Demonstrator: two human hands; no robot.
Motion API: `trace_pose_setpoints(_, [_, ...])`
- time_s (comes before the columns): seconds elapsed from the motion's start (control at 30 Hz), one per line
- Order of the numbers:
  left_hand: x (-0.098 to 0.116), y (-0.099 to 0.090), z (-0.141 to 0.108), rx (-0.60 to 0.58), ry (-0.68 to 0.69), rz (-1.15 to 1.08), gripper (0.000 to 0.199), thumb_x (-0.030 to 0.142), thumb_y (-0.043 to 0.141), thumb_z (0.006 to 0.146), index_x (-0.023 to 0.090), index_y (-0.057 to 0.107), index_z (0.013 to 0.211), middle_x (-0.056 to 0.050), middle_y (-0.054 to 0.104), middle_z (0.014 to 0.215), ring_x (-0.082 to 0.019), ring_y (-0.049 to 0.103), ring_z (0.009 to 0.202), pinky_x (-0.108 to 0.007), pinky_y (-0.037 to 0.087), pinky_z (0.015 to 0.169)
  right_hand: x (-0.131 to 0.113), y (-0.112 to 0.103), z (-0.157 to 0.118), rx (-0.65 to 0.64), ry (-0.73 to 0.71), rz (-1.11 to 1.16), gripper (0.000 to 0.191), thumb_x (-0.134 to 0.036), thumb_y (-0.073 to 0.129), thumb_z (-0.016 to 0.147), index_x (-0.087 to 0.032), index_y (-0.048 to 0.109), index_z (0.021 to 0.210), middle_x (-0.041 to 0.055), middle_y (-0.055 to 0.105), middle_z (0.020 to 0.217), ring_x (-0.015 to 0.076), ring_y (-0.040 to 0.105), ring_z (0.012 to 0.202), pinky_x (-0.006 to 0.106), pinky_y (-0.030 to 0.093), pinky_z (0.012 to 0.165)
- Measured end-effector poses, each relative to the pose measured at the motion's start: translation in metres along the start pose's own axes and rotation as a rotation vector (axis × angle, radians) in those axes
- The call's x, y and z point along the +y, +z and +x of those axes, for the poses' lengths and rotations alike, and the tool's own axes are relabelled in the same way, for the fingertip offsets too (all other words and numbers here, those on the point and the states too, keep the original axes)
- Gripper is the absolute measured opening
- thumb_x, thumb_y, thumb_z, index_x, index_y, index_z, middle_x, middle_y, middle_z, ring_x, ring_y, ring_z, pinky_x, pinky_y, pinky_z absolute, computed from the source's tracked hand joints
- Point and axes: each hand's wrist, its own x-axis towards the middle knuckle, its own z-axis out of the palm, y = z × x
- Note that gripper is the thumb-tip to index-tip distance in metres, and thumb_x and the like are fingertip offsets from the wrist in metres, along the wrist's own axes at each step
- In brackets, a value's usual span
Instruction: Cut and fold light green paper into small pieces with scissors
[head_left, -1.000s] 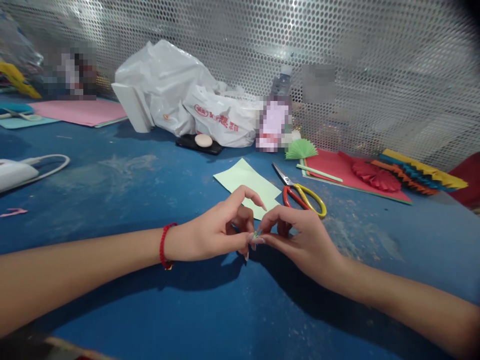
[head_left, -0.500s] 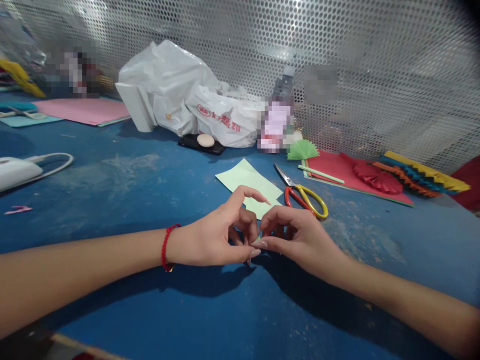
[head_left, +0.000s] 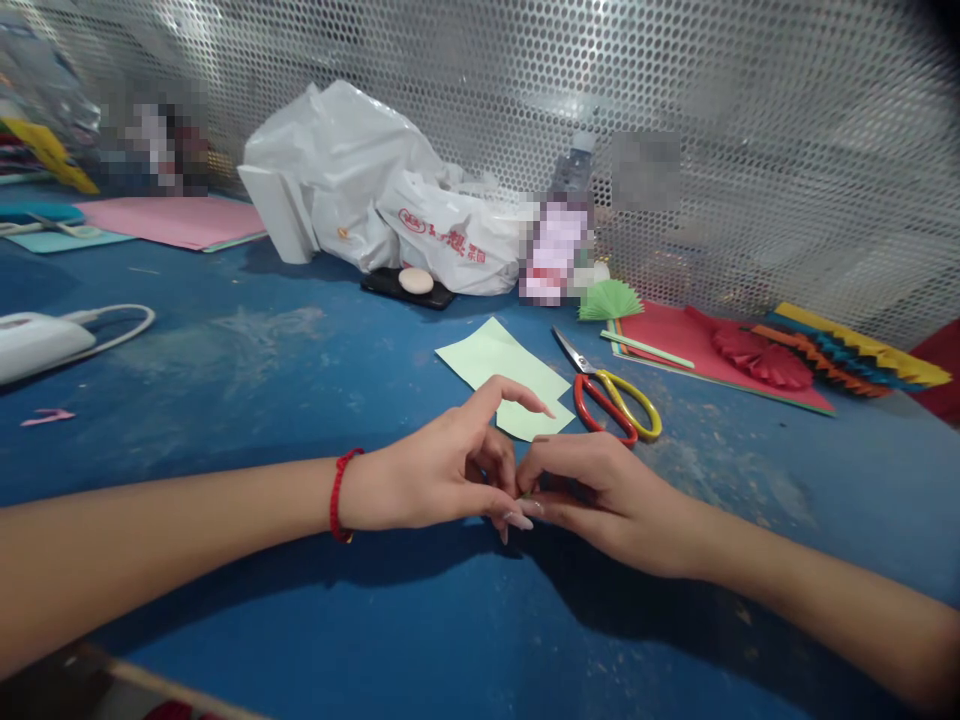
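Just above the blue table, my left hand (head_left: 442, 470) and my right hand (head_left: 607, 500) meet at the fingertips. Between the right thumb and fingers a sliver of a small green piece (head_left: 526, 494) shows, mostly covered. My left index finger is raised and curved, while the thumb and other fingers close in against the right fingertips; what they hold is hidden. Light green paper (head_left: 502, 360) lies just behind the hands, a smaller piece of it nearest them. Scissors (head_left: 592, 385) with one red and one yellow handle lie behind my right hand, blades pointing away.
Red paper (head_left: 667, 325) carries folded fans at the right, beside a green fan (head_left: 610, 299). White plastic bags (head_left: 352, 180), a black phone-like slab (head_left: 386, 284) and a bottle (head_left: 574, 170) stand along the perforated metal wall. A white device with a cable (head_left: 45, 345) lies left.
My right hand has tipped slightly lower, and the fingertips have drawn closer together. Less of the green piece shows. The whole view has shifted a little; the scissors and paper stay put.
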Motion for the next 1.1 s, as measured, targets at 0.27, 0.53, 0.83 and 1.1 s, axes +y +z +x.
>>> trace_pose_setpoints(0.27, [-0.002,-0.002,-0.001,-0.062,0.077,0.082,0.057,0.012,0.067,0.084,0.021,0.033,0.129,-0.001,0.070,0.074,-0.016,0.071,0.068,-0.026,0.055,0.064,0.006,-0.010,0.002,-0.177,-0.086,0.135,0.014,-0.024,0.057,0.097,-0.014,0.065,0.091,0.0021,0.066,0.085,0.0110,0.057,0.075,0.023,0.042,0.072])
trace_pose_setpoints(0.53, [-0.002,-0.001,-0.001,-0.049,0.032,0.079,0.081,0.012,0.075,0.078,0.024,0.027,0.142,0.000,0.071,0.075,-0.017,0.072,0.070,-0.028,0.058,0.068,0.011,-0.006,0.000,-0.165,-0.026,0.210,0.016,-0.026,0.057,0.097,-0.013,0.061,0.088,-0.0002,0.060,0.077,0.0091,0.052,0.068,0.021,0.040,0.065])
trace_pose_setpoints(0.83, [-0.005,-0.002,-0.003,-0.008,0.205,0.349,0.065,0.019,0.064,0.089,0.026,0.031,0.144,-0.001,0.072,0.080,-0.014,0.071,0.072,-0.024,0.056,0.070,0.021,-0.001,0.001,-0.128,0.047,0.439,0.020,-0.031,0.057,0.096,-0.014,0.056,0.085,-0.0026,0.053,0.071,0.0071,0.047,0.059,0.018,0.038,0.054])
trace_pose_setpoints(1.1, [-0.004,-0.005,-0.003,-0.135,0.398,0.620,0.053,0.018,0.053,0.096,0.032,0.037,0.145,-0.002,0.071,0.093,-0.013,0.068,0.082,-0.021,0.051,0.077,0.018,0.001,0.000,-0.142,0.007,0.459,0.020,-0.032,0.057,0.096,-0.015,0.059,0.085,-0.0013,0.054,0.075,0.0094,0.050,0.066,0.021,0.041,0.061])
